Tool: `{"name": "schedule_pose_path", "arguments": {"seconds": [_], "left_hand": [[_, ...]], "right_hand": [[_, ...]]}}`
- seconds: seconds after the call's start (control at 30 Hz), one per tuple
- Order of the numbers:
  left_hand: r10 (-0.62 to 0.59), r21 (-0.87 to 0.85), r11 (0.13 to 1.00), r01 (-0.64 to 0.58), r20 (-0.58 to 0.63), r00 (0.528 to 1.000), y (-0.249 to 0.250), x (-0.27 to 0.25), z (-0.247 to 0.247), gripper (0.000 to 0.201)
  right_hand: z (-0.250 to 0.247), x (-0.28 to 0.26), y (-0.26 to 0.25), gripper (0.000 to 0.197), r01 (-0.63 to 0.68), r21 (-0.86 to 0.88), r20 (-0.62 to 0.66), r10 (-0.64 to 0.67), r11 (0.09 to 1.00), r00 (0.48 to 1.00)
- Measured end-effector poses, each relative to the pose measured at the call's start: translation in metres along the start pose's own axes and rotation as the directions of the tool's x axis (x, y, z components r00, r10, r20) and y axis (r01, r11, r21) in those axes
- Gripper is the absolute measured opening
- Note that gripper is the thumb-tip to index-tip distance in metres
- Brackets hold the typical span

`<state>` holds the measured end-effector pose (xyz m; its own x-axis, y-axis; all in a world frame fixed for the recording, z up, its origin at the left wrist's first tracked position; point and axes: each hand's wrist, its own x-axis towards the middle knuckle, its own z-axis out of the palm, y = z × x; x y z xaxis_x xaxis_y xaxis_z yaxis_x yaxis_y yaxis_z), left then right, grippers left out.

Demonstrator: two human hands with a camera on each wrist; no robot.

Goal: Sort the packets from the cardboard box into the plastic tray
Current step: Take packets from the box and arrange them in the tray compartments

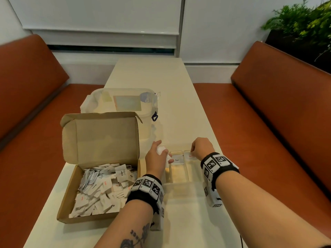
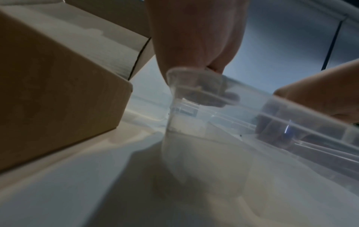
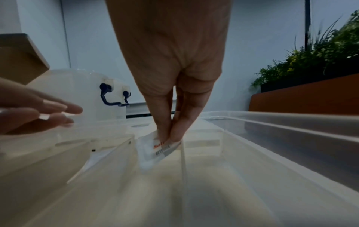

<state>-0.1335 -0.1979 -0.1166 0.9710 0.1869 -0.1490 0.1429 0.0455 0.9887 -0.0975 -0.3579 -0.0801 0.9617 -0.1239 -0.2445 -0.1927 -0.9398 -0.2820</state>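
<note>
Clear plastic makes this step fiddly: the plastic tray [image 1: 179,185] sits just right of the cardboard box [image 1: 100,169] on the table, and its thin see-through dividers are hard to read, so each packet should be lowered right into its lane before it is let go. The right hand [image 1: 201,148] is at the tray's far end, thumb and forefinger pinching a red-lettered packet [image 3: 155,151] whose lower edge already dips into a compartment beside a divider; a good release would set it flat against the far wall, in a different lane from the "Pepper" packet [image 1: 177,159] that already lies in the neighbouring one. The left hand [image 1: 157,154] hovers over the tray's far left corner with its fingers curled round a small bunch of white packets [image 1: 162,151]; how many it holds I cannot tell, as the wrist view is blurred there. Feeding one at a time from that bunch to the right hand would likely keep the kinds apart. Most of the stock is still heaped in the box, so the sorting looks barely begun.

Cream laminate tops the long table [image 1: 161,83], flanked by orange-brown benches [image 1: 279,108]. A lidded translucent tub [image 1: 123,102] stands behind the box, a window blind [image 1: 100,15] hangs beyond, and green plants [image 1: 304,25] fill the right corner.
</note>
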Motion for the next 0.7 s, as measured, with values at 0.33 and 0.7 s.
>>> {"name": "schedule_pose_path", "arguments": {"seconds": [0.33,0.7], "left_hand": [[0.0,0.06,0.998,-0.001,0.024,1.0,0.0,0.001,0.0,0.04],[-0.018,0.094,0.995,0.015,0.031,0.999,-0.001,0.002,-0.002,0.04]], "right_hand": [[0.012,0.004,0.003,0.021,0.079,-0.209,-0.018,-0.084,0.975,0.996],[0.018,0.002,0.003,0.018,0.143,-0.238,-0.021,-0.152,0.961,0.988]]}}
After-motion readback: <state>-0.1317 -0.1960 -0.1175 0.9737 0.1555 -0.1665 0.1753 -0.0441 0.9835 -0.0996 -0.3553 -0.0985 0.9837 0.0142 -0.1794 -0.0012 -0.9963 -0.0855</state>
